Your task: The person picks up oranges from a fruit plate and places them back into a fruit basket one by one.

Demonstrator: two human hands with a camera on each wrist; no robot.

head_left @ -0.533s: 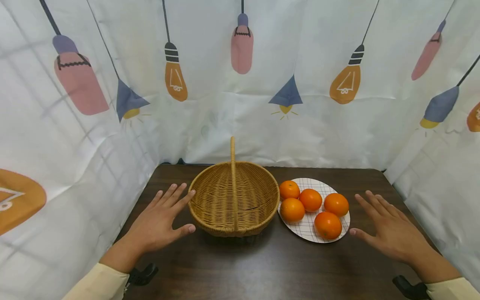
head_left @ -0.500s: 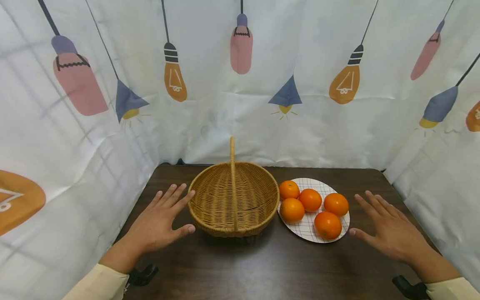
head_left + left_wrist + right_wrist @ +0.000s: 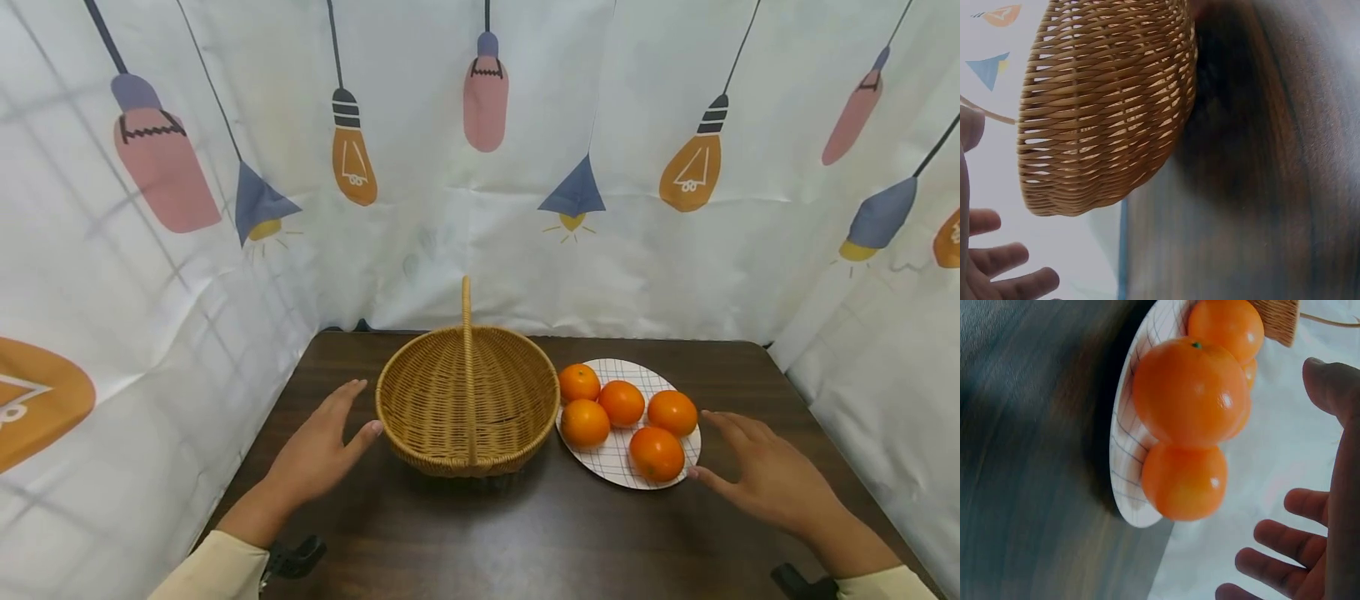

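A woven wicker basket (image 3: 427, 400) with a tall arched handle (image 3: 468, 358) stands at the middle of the table, nothing inside it. My left hand (image 3: 318, 450) hovers just left of its rim, fingers extended and thumb apart, holding nothing. In the left wrist view the basket's side (image 3: 1110, 112) fills the upper part, with fingertips (image 3: 1025, 284) at lower left. To the basket's right, a white checked plate (image 3: 611, 462) carries several oranges (image 3: 657, 454). My right hand (image 3: 780, 475) is at the plate's right edge, fingers loosely extended, holding nothing. The right wrist view shows the nearest orange (image 3: 1191, 394) beyond the thumb.
The dark wooden table (image 3: 510, 542) runs beneath everything. White curtain (image 3: 420, 250) printed with lamps and bulbs encloses its back and both sides. Black wrist straps (image 3: 296, 557) sit at both cream sleeves.
Both hands have turned more onto their sides. The left has drawn slightly back from the basket's rim, and the right has shifted left toward the plate. Basket and oranges stay put.
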